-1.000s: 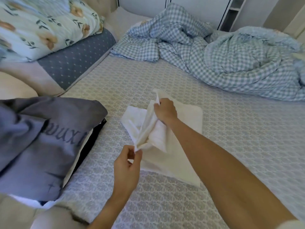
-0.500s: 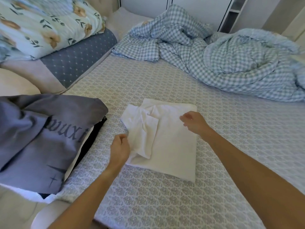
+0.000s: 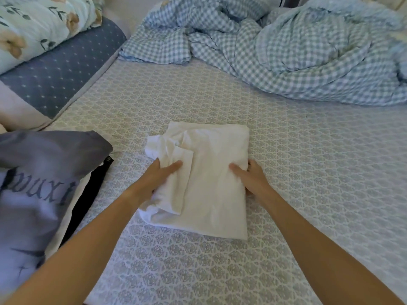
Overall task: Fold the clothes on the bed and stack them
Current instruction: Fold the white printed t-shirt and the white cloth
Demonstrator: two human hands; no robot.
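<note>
Gripping one folded white garment [image 3: 211, 183], two hands, left hand [image 3: 157, 176], right hand [image 3: 253, 179], fingers seemingly tucked under

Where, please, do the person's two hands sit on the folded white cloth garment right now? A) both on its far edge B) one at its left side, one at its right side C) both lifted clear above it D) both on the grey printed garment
B: the left hand grips the folded white cloth garment at its left side, the right hand at its right side, thumbs on top.
</note>
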